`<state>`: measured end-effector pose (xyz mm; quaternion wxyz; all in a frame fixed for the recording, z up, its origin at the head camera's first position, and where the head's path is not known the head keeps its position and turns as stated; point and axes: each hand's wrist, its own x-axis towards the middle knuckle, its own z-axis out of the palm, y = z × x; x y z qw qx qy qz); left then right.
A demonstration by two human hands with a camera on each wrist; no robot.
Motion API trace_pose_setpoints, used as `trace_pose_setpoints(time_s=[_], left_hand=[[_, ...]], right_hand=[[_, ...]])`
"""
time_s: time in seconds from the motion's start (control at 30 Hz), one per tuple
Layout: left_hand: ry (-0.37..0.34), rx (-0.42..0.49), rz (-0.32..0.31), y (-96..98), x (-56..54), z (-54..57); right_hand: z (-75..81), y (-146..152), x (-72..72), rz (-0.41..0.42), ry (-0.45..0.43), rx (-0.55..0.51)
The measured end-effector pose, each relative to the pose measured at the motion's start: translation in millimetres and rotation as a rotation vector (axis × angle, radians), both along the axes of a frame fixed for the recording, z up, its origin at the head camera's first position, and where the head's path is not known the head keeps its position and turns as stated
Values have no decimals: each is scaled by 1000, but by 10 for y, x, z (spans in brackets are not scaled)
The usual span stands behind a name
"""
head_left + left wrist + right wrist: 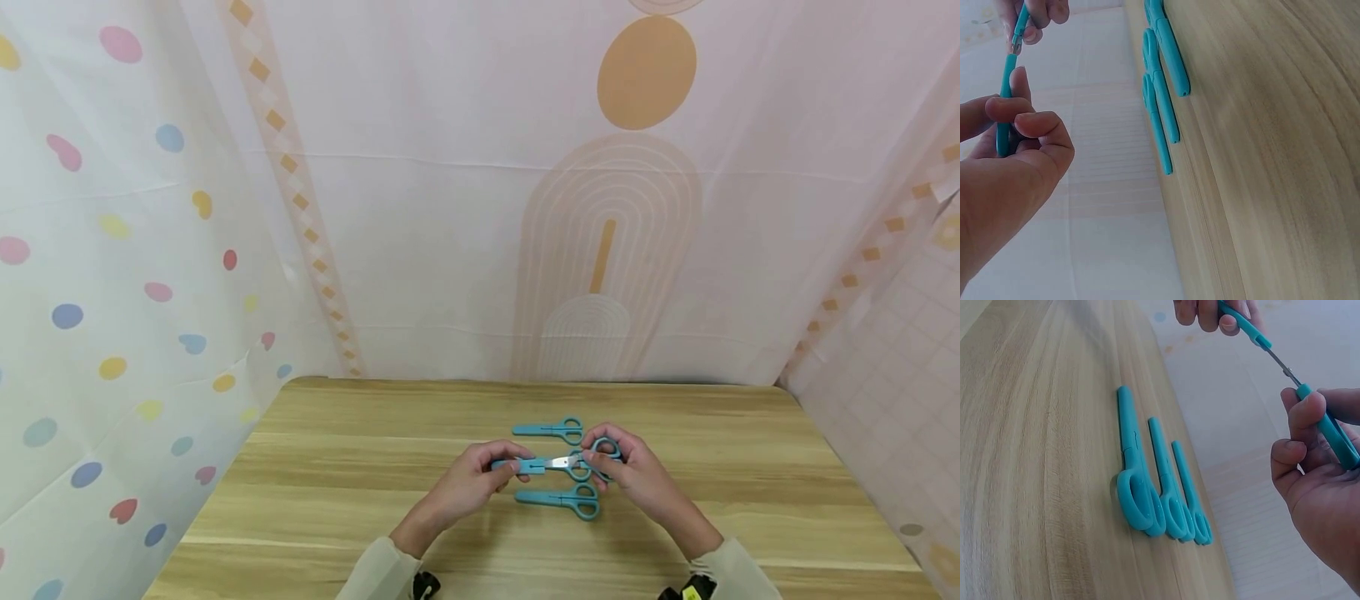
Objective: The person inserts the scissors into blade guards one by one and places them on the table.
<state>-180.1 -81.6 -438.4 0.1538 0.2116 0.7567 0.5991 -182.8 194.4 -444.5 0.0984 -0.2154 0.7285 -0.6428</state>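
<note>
Above the table, my left hand point(467, 487) pinches a turquoise blade cover point(532, 466) between thumb and fingers. My right hand point(639, 477) grips the turquoise handles of a pair of scissors point(1333, 436). Part of the metal blade point(561, 462) shows between the two hands, with its tip end inside the cover. Below them, three more turquoise scissors lie in a row on the wood: a far pair point(1192, 503), a middle pair point(1169, 487) and a near pair point(1132, 462). Covers sit over the blades of these three. In the head view the held scissors partly hide the middle pair.
The wood-grain table point(337, 500) has its far edge against a pale patterned curtain point(420, 267). A dotted curtain point(150, 333) hangs on the left, and another patterned cloth point(885, 358) on the right.
</note>
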Motion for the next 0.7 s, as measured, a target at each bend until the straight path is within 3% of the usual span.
trace_pose_setpoints(time_s=[0.7], left_hand=[[7, -7, 17, 30, 18, 7]], right_hand=[[-5, -76, 2, 6, -2, -18]])
